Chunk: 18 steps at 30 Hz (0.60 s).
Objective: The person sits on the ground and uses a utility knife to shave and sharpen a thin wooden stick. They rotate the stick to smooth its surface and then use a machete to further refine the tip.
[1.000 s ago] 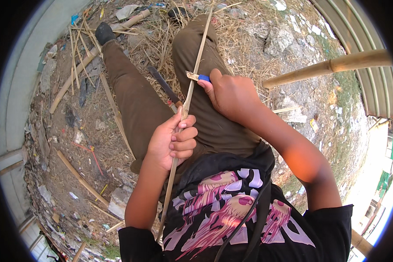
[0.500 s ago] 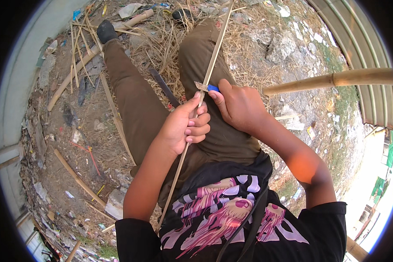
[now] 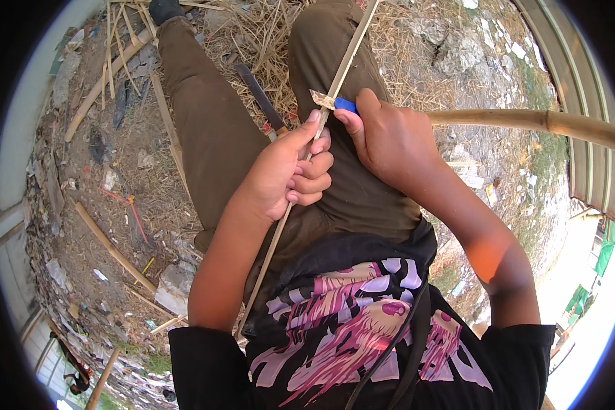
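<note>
A long, thin bamboo strip slants across my lap, from beside my waist up past my bent right knee. My left hand is closed around it, the thumb lying along the strip and the fingers curled under. In my right hand is a blue-handled utility knife, mostly hidden by the fist. Its short, rusty-looking blade lies across the strip just beyond my left thumb. On the ground between my legs rests a larger knife with a dark, broad blade, its handle end partly hidden near my left hand.
A thick bamboo pole juts in from the right, close to my right hand. Split strips and another pole lie at the far left. Straw covers the ground ahead. Corrugated metal sheeting stands at the right.
My whole view has tilted, so ground, legs and hands all sit higher in the picture. Both grips are the same, and the blade still lies across the strip just past my left thumb.
</note>
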### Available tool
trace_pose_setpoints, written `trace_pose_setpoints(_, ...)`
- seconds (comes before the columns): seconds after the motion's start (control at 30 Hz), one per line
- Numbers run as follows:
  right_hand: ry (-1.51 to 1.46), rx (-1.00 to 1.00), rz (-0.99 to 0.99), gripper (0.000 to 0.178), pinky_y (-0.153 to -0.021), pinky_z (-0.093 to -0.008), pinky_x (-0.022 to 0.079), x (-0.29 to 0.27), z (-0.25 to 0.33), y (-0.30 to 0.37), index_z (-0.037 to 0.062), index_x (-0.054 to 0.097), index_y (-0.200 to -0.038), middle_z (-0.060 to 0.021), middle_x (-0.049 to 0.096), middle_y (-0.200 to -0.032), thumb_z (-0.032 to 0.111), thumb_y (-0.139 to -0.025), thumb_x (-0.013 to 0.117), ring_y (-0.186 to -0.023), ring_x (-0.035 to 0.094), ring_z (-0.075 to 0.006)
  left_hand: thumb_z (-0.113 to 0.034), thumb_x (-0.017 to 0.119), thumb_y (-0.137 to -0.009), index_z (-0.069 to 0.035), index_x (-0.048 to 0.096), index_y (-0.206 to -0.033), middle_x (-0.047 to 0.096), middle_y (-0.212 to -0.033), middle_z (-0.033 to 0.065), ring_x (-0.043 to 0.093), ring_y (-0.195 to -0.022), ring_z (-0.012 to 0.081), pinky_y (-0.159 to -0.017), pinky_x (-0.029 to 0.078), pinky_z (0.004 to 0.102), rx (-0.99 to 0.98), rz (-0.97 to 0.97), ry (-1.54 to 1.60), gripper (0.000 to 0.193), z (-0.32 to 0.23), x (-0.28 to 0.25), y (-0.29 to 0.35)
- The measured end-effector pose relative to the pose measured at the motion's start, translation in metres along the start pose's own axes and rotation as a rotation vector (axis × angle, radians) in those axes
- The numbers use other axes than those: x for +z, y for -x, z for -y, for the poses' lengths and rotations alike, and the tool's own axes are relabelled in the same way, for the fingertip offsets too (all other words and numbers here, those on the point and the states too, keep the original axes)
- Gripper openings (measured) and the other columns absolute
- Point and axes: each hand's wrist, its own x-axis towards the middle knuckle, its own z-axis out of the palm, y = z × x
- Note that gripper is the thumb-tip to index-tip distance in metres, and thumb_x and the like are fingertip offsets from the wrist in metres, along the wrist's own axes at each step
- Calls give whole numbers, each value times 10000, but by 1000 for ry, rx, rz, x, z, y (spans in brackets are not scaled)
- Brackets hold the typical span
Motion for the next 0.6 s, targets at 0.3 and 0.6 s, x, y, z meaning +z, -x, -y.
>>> trace_pose_setpoints(0.3, 7, 24, 11, 416, -424, -435, 468, 0, 8, 6, 81, 491, -840, -128, 588, -570, 447, -1030, 554, -477, 610, -349, -509, 358, -1101, -166, 427, -818, 228, -561, -82, 176, -415, 28, -352, 150, 209, -26, 39, 44, 450, 5, -5, 5)
trace_pose_setpoints(0.6, 117, -60, -87, 494, -371, -352, 450, 4, 12, 6, 107, 522, -751, -63, 574, -524, 541, -975, 595, -414, 592, -228, -512, 340, -1104, -171, 434, -830, 222, -565, -81, 172, -417, 33, -353, 149, 212, -38, 99, 97, 447, 10, -13, 16)
